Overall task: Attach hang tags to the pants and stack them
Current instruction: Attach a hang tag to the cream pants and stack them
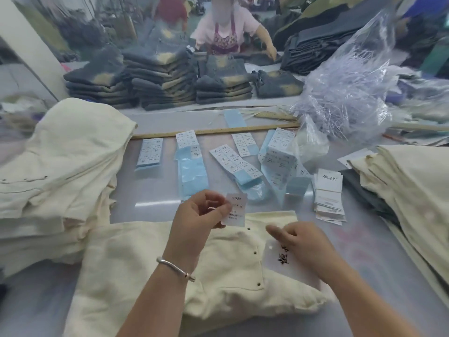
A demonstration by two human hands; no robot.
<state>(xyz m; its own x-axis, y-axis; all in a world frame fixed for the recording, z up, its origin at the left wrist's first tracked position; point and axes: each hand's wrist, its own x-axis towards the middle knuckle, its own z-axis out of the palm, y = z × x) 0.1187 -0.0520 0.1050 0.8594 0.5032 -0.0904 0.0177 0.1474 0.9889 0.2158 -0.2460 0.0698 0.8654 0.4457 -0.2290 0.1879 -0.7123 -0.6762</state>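
Observation:
Cream pants point(218, 271) lie flat on the table in front of me. My left hand point(199, 215) pinches a small white printed label point(235, 210) just above them. A white hang tag point(291, 261) with black characters lies on the pants at the right. My right hand point(298, 239) rests on that tag with its fingers curled over it and the forefinger pointing left.
Cream pants are stacked at the left point(63, 166) and at the right point(413, 190). Label sheets on blue backing point(192, 164) and a pile of hang tags point(329, 198) lie ahead. A bag of plastic fasteners point(347, 93) stands at back right. A person point(228, 27) works behind dark folded jeans point(155, 79).

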